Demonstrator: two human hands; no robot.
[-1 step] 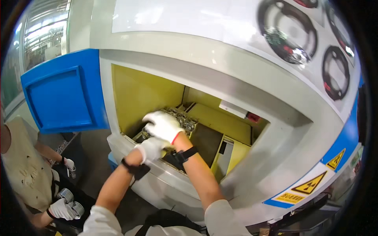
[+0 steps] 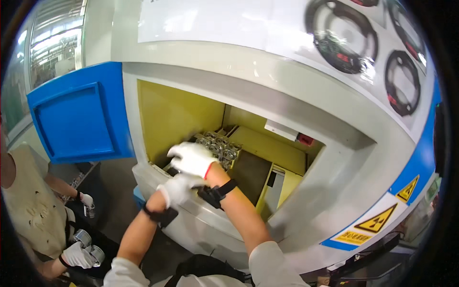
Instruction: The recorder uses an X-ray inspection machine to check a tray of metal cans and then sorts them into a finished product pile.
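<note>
Both my hands wear white gloves and reach to the opening of a yellow-lined machine chamber (image 2: 179,103). My right hand (image 2: 192,159) is over the chamber's front left part, just left of a cluster of shiny round metal parts (image 2: 221,147). Its visible fingers stretch leftward and apart, and nothing shows between them. Lower and nearer, my left hand (image 2: 180,189) is at the front sill, close under the right wrist. Motion blur smears its fingers, so any held thing cannot be made out. The gloves cover part of the chamber's left front.
A blue door (image 2: 76,115) stands swung out at left. Beside it a co-worker (image 2: 36,201) in white gloves holds metal cylindrical parts (image 2: 91,246). A dark plate (image 2: 251,172) lies right of the metal parts. Yellow warning signs (image 2: 377,218) mark the machine's right side.
My right hand has shifted slightly left and down, uncovering more of the metal parts. My left hand has drawn a little toward me, away from the right wrist.
</note>
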